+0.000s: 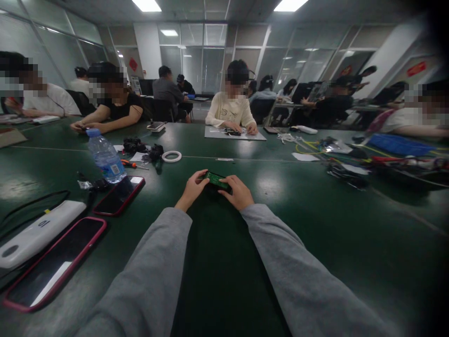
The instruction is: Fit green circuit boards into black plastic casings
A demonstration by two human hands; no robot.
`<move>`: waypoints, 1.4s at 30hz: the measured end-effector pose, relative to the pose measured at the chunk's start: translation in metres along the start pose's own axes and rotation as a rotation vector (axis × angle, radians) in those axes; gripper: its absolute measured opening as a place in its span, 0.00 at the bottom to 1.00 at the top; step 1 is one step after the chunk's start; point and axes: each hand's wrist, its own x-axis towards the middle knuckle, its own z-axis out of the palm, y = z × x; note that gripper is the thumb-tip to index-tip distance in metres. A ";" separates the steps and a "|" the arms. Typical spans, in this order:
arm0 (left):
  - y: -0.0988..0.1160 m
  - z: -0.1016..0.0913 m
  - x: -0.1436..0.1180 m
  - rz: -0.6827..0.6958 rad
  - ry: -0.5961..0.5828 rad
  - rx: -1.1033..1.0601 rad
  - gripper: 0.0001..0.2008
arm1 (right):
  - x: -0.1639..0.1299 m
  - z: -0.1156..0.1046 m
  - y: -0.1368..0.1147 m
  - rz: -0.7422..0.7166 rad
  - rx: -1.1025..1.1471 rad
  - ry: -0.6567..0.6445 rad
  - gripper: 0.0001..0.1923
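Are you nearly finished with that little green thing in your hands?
Hard to say. Nothing shows as finished yet. In hand: the left hand and right hand both grip the small green circuit board just above the green table. The orange-handled screwdriver and the white tape ring lie apart, untouched, so any work with them looks still ahead.

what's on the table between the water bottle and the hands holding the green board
In the head view, a red-cased phone lies face up between the water bottle and the left hand; past it, bare green table.
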 end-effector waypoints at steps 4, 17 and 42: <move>0.005 -0.001 -0.002 -0.070 -0.021 -0.045 0.19 | 0.000 -0.002 -0.001 0.014 -0.020 -0.007 0.19; -0.001 -0.005 0.000 -0.108 -0.010 -0.081 0.18 | -0.001 0.000 0.001 0.002 0.004 -0.011 0.18; -0.019 -0.005 0.005 0.031 0.093 0.080 0.19 | -0.002 -0.004 -0.009 0.111 0.103 -0.067 0.20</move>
